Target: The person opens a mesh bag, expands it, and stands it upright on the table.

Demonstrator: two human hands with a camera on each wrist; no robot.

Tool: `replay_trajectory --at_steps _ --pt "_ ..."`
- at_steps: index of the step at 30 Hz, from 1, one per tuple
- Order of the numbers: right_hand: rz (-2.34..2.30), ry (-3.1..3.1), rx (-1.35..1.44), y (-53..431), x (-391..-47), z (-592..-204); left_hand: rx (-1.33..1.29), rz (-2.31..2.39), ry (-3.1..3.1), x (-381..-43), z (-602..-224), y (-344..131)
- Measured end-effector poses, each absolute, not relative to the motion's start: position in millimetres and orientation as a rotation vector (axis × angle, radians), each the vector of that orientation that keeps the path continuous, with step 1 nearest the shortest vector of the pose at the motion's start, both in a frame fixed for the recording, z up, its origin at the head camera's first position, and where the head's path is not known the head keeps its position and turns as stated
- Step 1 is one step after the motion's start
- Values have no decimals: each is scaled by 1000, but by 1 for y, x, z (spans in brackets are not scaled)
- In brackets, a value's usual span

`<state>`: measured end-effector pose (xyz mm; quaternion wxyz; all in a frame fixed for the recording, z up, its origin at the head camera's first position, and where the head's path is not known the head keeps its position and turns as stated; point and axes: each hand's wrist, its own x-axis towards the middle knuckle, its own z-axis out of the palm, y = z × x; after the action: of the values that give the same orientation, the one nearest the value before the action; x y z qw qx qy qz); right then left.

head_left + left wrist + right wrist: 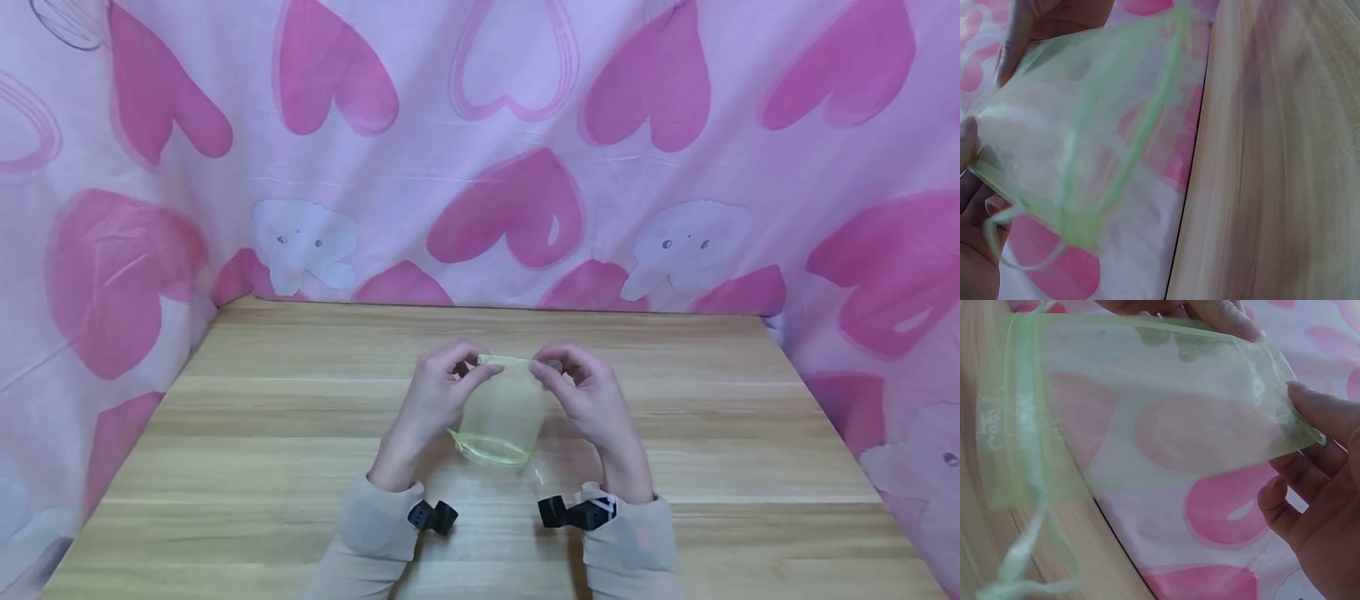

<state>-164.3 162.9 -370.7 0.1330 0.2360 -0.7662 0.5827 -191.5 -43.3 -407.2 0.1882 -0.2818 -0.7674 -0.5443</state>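
A sheer yellow-green organza drawstring bag (504, 404) hangs between both hands over the wooden table, its gathered ribbon end lowest and toward the person. My left hand (441, 385) pinches the bag's upper left corner between thumb and fingers. At the opposite corner, my right hand (588, 390) grips it the same way. The right wrist view shows the cloth (1179, 406) stretched flat and see-through, with a pale ribbon (1029, 531) trailing from the channel near its mouth. Nothing shows inside the bag. In the left wrist view a ribbon loop (997, 250) dangles beside the fingers.
The wood-grain table (247, 467) spreads around the hands. A pink curtain with hearts (510, 208) and pale cartoon animals rises along its back and both sides. Black wrist cameras (432, 517) sit on the light sleeves (375, 525).
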Motion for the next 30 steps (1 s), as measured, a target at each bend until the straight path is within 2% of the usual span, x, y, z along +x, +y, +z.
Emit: replay_trajectory --at_steps 20,30 --pt "1662 -2177 730 159 -165 -372 -883 -1666 -2101 -192 -406 -42" --pt "1825 -2223 751 173 -177 -395 -909 -1546 -2060 -192 -401 -48"
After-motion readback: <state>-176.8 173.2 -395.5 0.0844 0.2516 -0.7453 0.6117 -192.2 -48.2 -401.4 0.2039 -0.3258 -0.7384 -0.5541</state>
